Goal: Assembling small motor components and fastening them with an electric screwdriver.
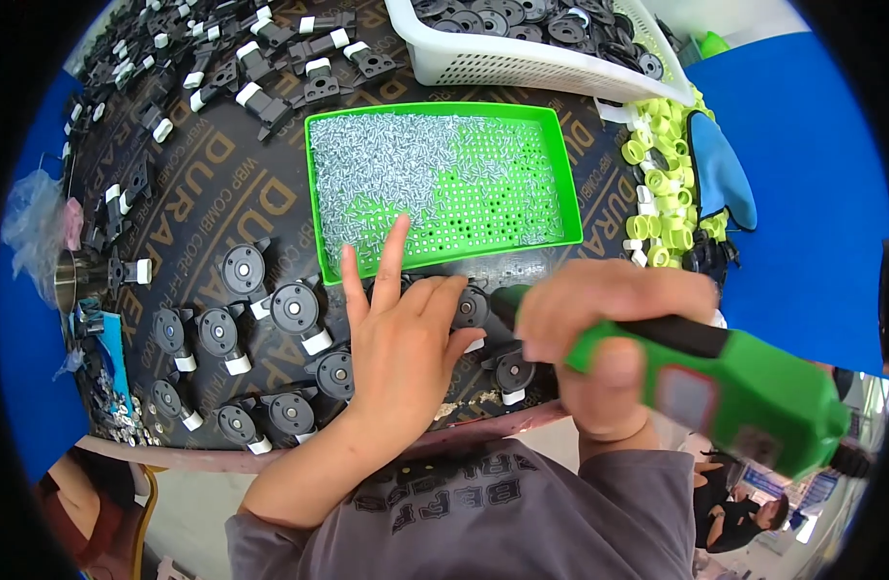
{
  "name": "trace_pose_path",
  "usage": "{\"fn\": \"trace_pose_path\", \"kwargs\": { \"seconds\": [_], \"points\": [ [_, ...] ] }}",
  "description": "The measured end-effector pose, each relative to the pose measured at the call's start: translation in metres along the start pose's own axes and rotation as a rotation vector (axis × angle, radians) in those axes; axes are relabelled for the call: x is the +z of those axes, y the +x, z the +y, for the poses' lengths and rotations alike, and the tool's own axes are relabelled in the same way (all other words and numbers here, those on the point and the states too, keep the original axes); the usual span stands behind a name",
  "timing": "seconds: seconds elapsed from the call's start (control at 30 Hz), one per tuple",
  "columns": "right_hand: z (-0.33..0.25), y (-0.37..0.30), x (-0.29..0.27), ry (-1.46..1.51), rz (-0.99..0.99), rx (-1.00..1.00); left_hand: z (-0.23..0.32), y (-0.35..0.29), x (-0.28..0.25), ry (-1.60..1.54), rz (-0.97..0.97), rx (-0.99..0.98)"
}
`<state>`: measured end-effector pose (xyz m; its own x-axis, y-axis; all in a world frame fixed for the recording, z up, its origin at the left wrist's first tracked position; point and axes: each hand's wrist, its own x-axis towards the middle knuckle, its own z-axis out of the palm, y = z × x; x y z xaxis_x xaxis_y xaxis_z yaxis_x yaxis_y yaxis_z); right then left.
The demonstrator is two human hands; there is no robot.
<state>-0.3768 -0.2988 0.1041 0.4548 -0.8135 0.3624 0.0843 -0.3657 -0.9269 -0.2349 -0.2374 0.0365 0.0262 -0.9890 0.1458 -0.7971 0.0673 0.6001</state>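
My left hand (401, 353) has its thumb and index finger about the left side of a black bracket with a round disc (473, 307), partly covered by the hand. The other fingers reach toward a green perforated tray (444, 259) of small silver screws (382, 155). Wrapped round a green and black power screwdriver (744, 387) is my right hand (609, 338), blurred by motion. The driver's dark nose (507, 302) points left at that bracket; whether they touch is hard to tell. Similar disc brackets (295, 307) with white ends lie to the left of my left hand.
Black brackets with white ends (261, 101) are heaped at the far left. A white basket (522, 73) of black discs stands at the back. Yellow-green rings (667, 184) lie along the right, beside a blue cloth-like piece (720, 174). Other people (744, 522) are in the background.
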Motion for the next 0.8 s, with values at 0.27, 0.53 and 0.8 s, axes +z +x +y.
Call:
{"fn": "trace_pose_path", "kwargs": {
  "seconds": [0.27, 0.53, 0.8],
  "points": [
    [0.039, 0.030, -0.016, -0.110, 0.098, -0.200, 0.004, -0.001, -0.001, -0.001, 0.032, -0.021],
    [0.051, 0.029, -0.014, -0.088, 0.104, -0.236, 0.002, -0.003, -0.003, 0.001, 0.036, -0.022],
    [0.041, 0.024, -0.008, -0.050, 0.150, -0.189, -0.001, -0.002, -0.001, -0.014, 0.039, -0.027]
  ]
}}
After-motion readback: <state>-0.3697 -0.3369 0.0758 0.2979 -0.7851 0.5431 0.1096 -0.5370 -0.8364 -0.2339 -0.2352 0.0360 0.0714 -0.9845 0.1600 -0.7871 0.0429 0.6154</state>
